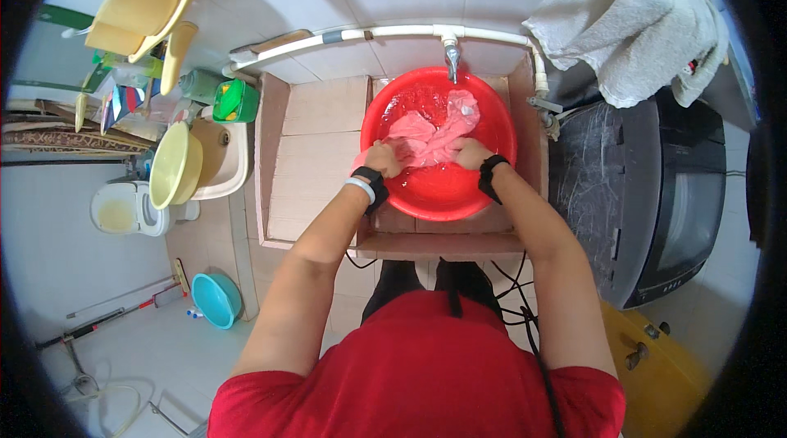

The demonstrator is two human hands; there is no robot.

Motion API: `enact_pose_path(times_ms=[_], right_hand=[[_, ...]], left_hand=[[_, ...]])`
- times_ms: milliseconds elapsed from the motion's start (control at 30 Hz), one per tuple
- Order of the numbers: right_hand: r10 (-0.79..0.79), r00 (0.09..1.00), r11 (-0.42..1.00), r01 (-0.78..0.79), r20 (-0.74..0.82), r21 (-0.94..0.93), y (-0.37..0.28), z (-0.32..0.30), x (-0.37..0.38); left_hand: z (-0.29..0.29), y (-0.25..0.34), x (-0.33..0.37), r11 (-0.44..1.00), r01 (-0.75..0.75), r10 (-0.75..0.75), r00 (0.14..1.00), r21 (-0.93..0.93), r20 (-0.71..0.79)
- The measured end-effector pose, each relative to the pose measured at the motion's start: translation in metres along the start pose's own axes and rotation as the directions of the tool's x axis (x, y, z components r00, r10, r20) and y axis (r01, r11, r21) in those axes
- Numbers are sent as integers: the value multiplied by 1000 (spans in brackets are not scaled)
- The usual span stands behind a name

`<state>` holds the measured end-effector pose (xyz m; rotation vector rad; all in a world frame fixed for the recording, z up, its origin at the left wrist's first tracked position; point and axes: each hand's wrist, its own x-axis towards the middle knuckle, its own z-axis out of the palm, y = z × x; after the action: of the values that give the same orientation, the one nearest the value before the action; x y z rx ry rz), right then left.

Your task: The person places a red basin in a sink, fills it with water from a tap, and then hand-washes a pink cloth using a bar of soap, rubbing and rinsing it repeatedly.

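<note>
Contents of sink (pixel 318 184)

Red basin (pixel 438 205) stands in its right part. Pink cloth (pixel 434 145) lies bunched inside. Left hand (pixel 383 159): fingers curled closed, gripping cloth. Right hand (pixel 472 153): fingers likewise closed on cloth; fingertips partly hidden. Tap (pixel 452 59) overhangs the basin's far rim, near cloth.

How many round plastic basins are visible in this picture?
3: the red basin under the tap, the pale yellow basin by the white washbasin, and the blue basin at lower left. Others may be hidden.
</note>
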<state>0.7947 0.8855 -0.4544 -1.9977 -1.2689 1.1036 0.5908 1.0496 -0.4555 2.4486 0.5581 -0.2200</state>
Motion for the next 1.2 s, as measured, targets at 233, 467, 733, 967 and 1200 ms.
enact_pose_path(times_ms=[233,467,733,967,1200], right_hand=[[279,947,909,-206,161,-363,-7,55,3],[408,820,687,14,402,-727,19,57,1],[393,845,896,-264,363,-356,-13,9,-13],[213,975,964,-220,-62,-148,-35,-94,-38],[-96,886,993,57,-453,-99,-98,-132,-54]], left_hand=[[43,6,25,954,200,-262,916,222,305],[60,24,26,956,-45,-105,871,290,480],[14,11,23,985,169,-170,953,24,251],[-116,49,5,720,378,-347,922,-582,169],[-151,34,-11,216,87,-433,901,-973,-15]])
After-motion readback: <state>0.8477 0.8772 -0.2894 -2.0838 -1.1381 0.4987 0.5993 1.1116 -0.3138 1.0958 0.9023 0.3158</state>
